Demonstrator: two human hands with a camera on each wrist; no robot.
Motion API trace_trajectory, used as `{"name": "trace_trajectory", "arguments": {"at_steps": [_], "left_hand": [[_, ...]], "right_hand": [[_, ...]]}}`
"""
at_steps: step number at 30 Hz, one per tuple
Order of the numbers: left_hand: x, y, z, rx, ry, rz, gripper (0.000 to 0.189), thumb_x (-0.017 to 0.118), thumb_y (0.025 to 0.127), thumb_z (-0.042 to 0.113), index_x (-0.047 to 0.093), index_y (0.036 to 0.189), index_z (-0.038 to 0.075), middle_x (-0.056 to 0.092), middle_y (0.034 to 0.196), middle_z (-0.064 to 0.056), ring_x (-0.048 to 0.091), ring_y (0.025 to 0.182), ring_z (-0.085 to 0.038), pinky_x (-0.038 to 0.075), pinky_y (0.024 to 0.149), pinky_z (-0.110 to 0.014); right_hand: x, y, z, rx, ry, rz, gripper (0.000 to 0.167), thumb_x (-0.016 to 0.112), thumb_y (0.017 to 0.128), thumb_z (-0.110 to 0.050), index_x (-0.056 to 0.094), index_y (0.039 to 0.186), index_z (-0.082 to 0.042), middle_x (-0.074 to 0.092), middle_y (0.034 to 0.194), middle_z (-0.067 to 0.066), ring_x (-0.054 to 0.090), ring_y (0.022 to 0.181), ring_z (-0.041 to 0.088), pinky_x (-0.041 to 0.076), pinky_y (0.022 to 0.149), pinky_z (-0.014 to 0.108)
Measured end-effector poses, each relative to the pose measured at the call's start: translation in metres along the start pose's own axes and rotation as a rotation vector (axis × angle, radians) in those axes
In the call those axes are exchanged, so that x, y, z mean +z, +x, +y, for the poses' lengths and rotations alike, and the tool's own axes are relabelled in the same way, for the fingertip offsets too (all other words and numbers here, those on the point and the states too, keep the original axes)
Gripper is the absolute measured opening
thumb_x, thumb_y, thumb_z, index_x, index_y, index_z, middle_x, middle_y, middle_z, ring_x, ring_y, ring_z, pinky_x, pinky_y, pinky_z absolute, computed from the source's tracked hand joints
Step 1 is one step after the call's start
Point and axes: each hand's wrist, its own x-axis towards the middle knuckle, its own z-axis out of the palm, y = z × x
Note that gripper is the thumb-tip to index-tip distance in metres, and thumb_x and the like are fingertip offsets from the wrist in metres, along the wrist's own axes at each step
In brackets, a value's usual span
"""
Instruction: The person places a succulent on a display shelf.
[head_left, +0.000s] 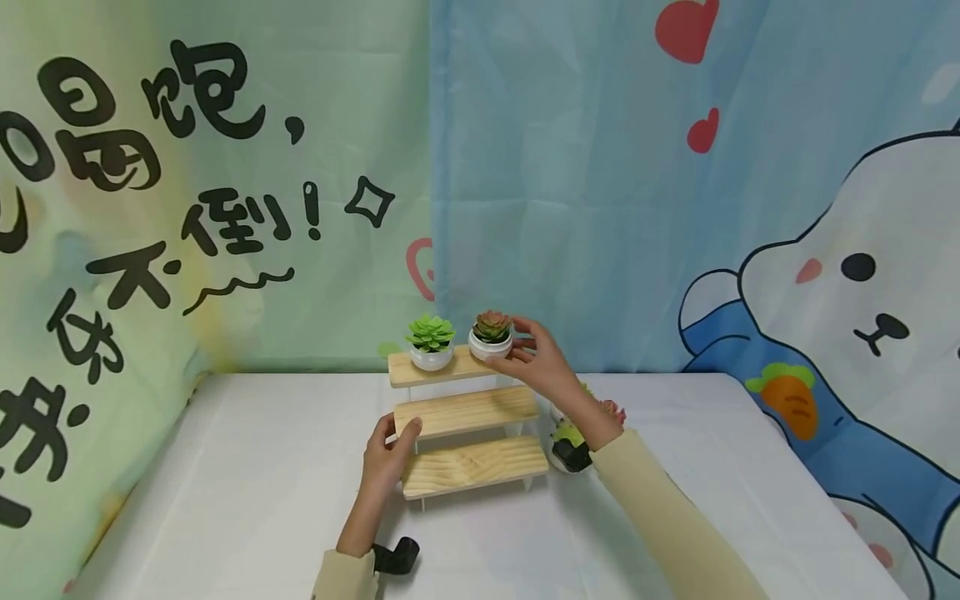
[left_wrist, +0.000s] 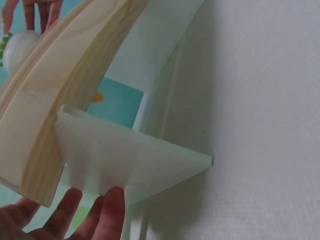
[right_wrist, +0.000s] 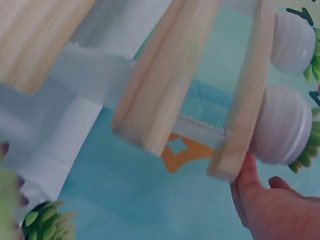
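Note:
A three-tier wooden display stand [head_left: 467, 412] with pale supports stands on the white table. My left hand [head_left: 386, 458] grips the left end of its middle board, thumb over the top; in the left wrist view, fingertips show beside the stand's white side support [left_wrist: 125, 150]. On the top board, a reddish succulent in a white pot [head_left: 491, 335] sits toward the right. My right hand [head_left: 543, 362] holds that pot from its right side with thumb and fingers. Left of it is a bright green succulent in a white pot [head_left: 431, 340], apart from both hands.
More potted succulents [head_left: 566, 433] stand right of the stand, partly hidden by my right forearm. The lower two boards bear no pots. Behind the white table [head_left: 255, 467] hangs a printed cloth backdrop [head_left: 570, 208]. A black wrist mount [head_left: 397, 556] sits by my left cuff.

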Motion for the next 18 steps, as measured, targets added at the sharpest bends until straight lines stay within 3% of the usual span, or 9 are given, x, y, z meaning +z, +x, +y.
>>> {"name": "trace_trajectory", "arguments": {"at_steps": [8,18], "left_hand": [[0.001,-0.001,-0.002,0.002,0.004,0.009,0.053,0.060,0.092,0.035,0.053,0.130,-0.001,0.057,0.122,-0.024,0.059,0.102,-0.032,0.047,0.079,-0.034],[0.001,-0.007,0.003,-0.018,0.031,-0.008,0.054,0.057,0.094,0.037,0.052,0.133,0.000,0.055,0.129,-0.025,0.057,0.109,-0.037,0.046,0.088,-0.045]], "right_hand": [[-0.026,-0.021,0.001,-0.079,0.013,0.054,0.077,0.068,0.091,-0.010,0.022,0.152,-0.001,0.027,0.151,0.024,0.035,0.134,0.043,0.037,0.107,0.050],[-0.067,-0.048,0.001,-0.125,-0.023,0.237,0.067,0.066,0.092,-0.010,0.030,0.148,-0.002,0.038,0.146,0.020,0.041,0.131,0.034,0.037,0.103,0.047]]}}
